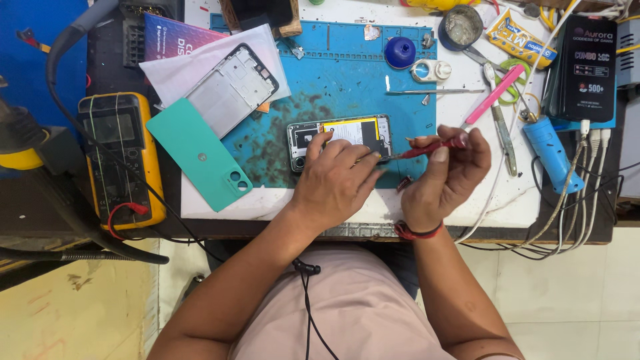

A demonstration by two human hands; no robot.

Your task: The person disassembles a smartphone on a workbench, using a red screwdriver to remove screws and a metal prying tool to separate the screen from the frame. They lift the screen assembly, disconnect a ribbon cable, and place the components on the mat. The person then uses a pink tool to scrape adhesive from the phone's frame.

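On blue mat (347,67), your left hand (333,180) pins opened phone (339,139) steady; right hand (443,177) pinches red screwdriver (427,149), tip angled at phone edge.

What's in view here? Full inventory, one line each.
phone: 1, opened, back off, on mat
mat: 1, blue, bench centre
back cover: 1, green, left of mat
frame: 1, grey, on white paper
multimeter: 1, yellow, bench left
screwdriver: 1, red handle, tip at phone
tweezers: 1, metal, mat's right edge
cap: 1, blue, mat top
pink tool: 1, right of mat
scissors: 1, green handles, right
left hand: on phone
right hand: holds screwdriver
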